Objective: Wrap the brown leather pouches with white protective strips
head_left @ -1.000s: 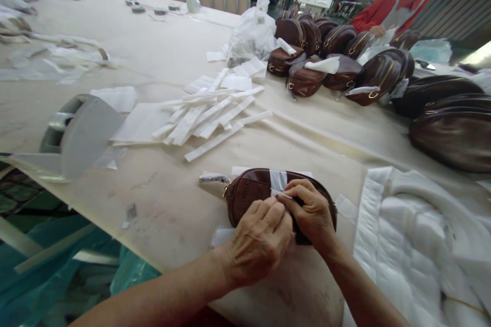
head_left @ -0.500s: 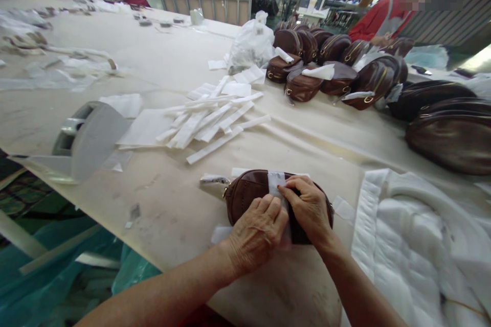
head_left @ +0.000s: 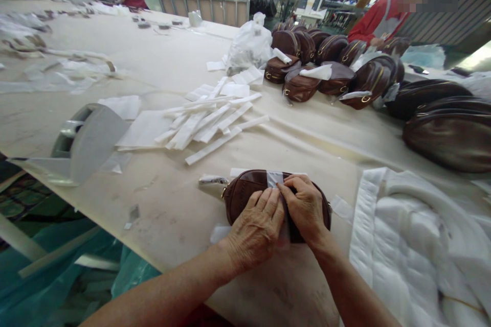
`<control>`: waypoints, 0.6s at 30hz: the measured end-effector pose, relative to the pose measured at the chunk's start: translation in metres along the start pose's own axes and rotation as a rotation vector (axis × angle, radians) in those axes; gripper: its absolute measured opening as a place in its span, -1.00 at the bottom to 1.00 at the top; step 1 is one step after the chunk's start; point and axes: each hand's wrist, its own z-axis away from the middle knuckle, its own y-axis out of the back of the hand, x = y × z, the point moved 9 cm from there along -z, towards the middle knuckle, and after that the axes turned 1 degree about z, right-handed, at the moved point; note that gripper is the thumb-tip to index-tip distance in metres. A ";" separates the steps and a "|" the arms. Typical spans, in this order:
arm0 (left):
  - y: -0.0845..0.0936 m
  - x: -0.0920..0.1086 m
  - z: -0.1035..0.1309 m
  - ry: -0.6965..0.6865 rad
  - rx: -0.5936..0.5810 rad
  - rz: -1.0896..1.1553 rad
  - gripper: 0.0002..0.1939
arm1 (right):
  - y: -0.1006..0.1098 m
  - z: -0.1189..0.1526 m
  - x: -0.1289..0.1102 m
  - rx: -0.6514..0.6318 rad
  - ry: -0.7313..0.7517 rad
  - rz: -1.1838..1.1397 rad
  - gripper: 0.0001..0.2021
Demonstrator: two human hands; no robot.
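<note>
A dark brown leather bag (head_left: 245,189) with a rounded shape lies on the table right in front of me. Around its middle runs a whitish translucent strip (head_left: 274,179). My left hand (head_left: 259,222) rests on the bag's near side, its fingers stretched out flat over the strip. Beside it, my right hand (head_left: 305,204) has bent fingers, with thumb and forefinger closed at the strip's right edge. The two hands meet at the fingertips and hide the lower part of the strip. A wrapped metal fitting (head_left: 213,180) sticks out from the bag's left end.
White paper strips (head_left: 215,117) lie in a loose pile beyond the bag. A tape dispenser (head_left: 90,140) stands at left. Several brown bags (head_left: 303,84) crowd the back right. White padded wrapping (head_left: 406,235) lies at right. A co-worker in red (head_left: 379,20) stands behind the bags.
My left fingers have straightened from a curled position and now lie flatter, slightly farther up the strip. My right hand has barely moved. The bag stays in place.
</note>
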 end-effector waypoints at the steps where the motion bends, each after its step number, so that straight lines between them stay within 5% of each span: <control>1: 0.000 0.000 0.000 -0.001 0.005 0.010 -0.53 | 0.000 0.000 0.000 0.010 0.006 0.024 -0.80; 7: 0.001 -0.001 0.001 0.004 0.045 0.013 -0.55 | -0.001 -0.004 0.001 0.036 0.015 0.088 -0.86; 10: 0.000 -0.001 0.000 -0.001 0.024 0.006 -0.58 | 0.019 0.003 -0.007 0.088 0.035 -0.017 -0.88; 14: 0.000 -0.002 -0.002 -0.009 0.005 -0.019 -0.60 | 0.089 0.032 -0.017 0.255 0.151 0.093 -0.87; 18: 0.005 0.001 -0.001 -0.046 0.050 -0.024 -0.62 | 0.182 0.078 0.024 0.453 0.045 0.401 -0.85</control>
